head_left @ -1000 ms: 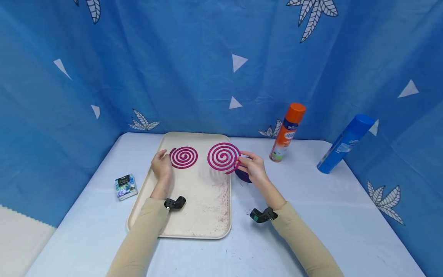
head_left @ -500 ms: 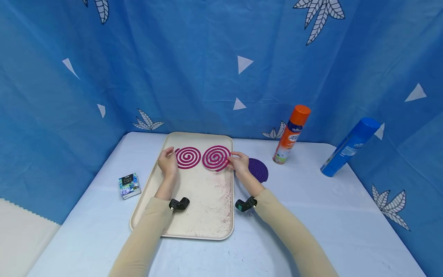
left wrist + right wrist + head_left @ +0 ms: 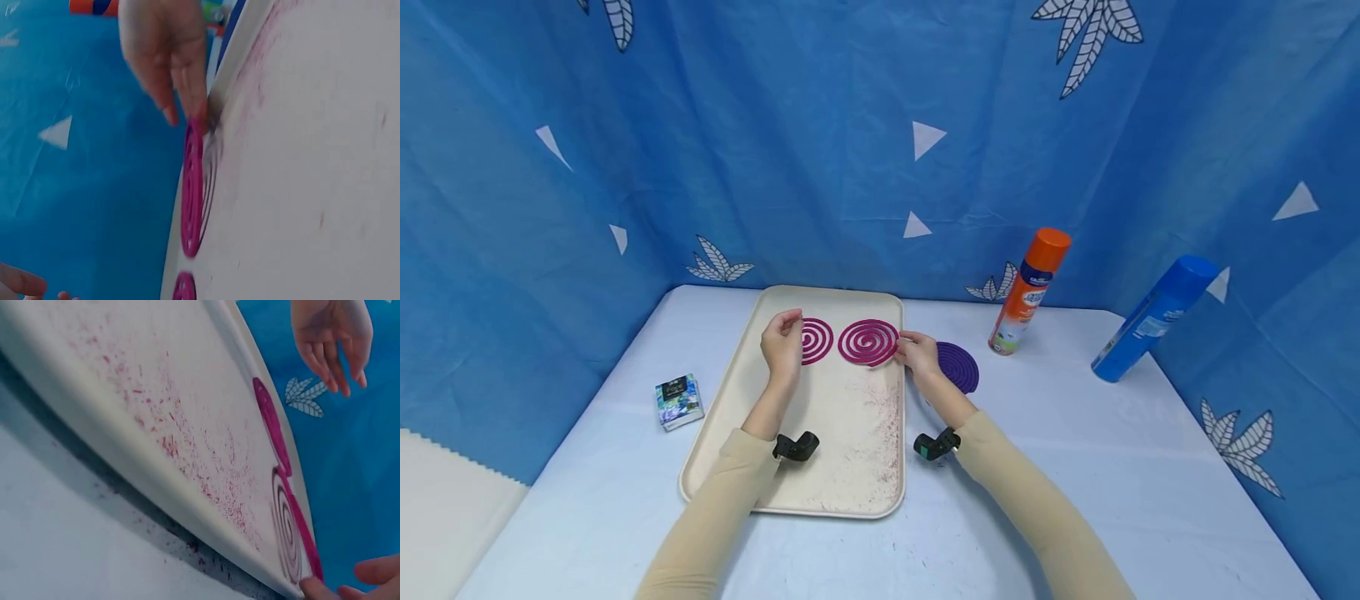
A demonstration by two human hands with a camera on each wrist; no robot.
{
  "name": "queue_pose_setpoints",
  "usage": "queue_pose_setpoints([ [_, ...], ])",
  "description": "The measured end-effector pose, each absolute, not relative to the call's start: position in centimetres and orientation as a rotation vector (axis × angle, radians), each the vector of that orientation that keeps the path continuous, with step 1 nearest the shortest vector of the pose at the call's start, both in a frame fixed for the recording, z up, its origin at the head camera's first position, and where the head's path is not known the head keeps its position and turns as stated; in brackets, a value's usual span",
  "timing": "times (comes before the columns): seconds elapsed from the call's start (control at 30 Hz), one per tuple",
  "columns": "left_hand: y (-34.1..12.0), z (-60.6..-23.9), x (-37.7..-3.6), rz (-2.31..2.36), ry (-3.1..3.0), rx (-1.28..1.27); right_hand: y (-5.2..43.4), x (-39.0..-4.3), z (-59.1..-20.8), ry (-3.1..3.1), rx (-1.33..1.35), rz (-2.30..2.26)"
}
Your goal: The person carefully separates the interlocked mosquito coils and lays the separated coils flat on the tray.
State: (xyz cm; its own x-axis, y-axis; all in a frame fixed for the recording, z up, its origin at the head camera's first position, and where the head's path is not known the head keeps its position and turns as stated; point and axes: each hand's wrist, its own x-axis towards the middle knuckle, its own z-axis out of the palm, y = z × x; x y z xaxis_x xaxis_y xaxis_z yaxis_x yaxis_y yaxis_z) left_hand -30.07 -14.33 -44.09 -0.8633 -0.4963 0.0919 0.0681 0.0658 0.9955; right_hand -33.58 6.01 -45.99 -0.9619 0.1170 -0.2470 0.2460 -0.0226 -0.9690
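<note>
Step in hand, as judged: setting the second magenta spiral coil (image 3: 868, 342) flat on the beige plastic tray (image 3: 820, 467), beside the first magenta spiral coil (image 3: 815, 340).

- Right hand (image 3: 917, 354): fingertips pinch the second coil's right edge, right at the tray's right rim. The left wrist view shows that coil's near edge touching the tray with the pinched side tilted up, so it is not fully seated.
- Left hand (image 3: 782, 346): fingers loosely curled and slightly apart, holding nothing, raised over the first coil's left part. That coil lies flat, just right of the left fingertips. The right wrist view confirms the fingers are off the tray.
- The two coils sit side by side with a narrow gap between them; contact cannot be ruled out from the head view.

Next move, as a judgement: lower the pinched edge, then spread the fingers without dragging. The coil looks thin and brittle, and magenta dust (image 3: 880, 417) already covers the tray.

Room:
- The tray rim runs directly under the right fingers, so there is little margin on that side.
- A purple spiral coil (image 3: 958, 367) lies on the white table (image 3: 1112, 467), just right of the right fingers.
- The orange-capped spray can (image 3: 1028, 292) is farther right.
- The near half of the tray is open.
</note>
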Motion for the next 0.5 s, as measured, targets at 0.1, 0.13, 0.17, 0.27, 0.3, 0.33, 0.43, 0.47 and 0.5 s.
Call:
queue_pose_setpoints([
  [0.1, -12.2, -43.8, -29.4, -1.862, -2.038, 0.358, 6.8, -32.9, -45.5, 2.164, 0.326, -2.178],
  [0.13, -11.3, -43.8, -29.2, -1.865, -2.085, 0.328, 7.1, -32.8, -45.3, 2.168, 0.309, -2.206],
  [0.17, -10.5, -43.8, -29.0, -1.872, -2.141, 0.293, 7.5, -32.7, -45.2, 2.173, 0.298, -2.234],
  [0.27, -7.9, -43.9, -28.5, -1.917, -2.307, 0.173, 8.9, -32.5, -44.8, 2.160, 0.319, -2.315],
  [0.3, -7.1, -43.9, -28.4, -1.927, -2.356, 0.138, 9.4, -32.4, -44.8, 2.154, 0.338, -2.331],
  [0.33, -6.3, -44.0, -28.4, -1.936, -2.400, 0.102, 10.1, -32.4, -44.7, 2.152, 0.361, -2.338],
  [0.43, -4.3, -44.2, -28.4, -1.975, -2.495, 0.027, 12.2, -32.1, -44.9, 2.188, 0.447, -2.310],
  [0.47, -3.7, -44.3, -28.4, -1.985, -2.523, 0.013, 12.9, -31.9, -44.9, 2.221, 0.470, -2.277],
  [0.5, -3.2, -44.4, -28.4, -1.991, -2.553, -0.001, 13.6, -31.7, -45.1, 2.260, 0.490, -2.244],
])
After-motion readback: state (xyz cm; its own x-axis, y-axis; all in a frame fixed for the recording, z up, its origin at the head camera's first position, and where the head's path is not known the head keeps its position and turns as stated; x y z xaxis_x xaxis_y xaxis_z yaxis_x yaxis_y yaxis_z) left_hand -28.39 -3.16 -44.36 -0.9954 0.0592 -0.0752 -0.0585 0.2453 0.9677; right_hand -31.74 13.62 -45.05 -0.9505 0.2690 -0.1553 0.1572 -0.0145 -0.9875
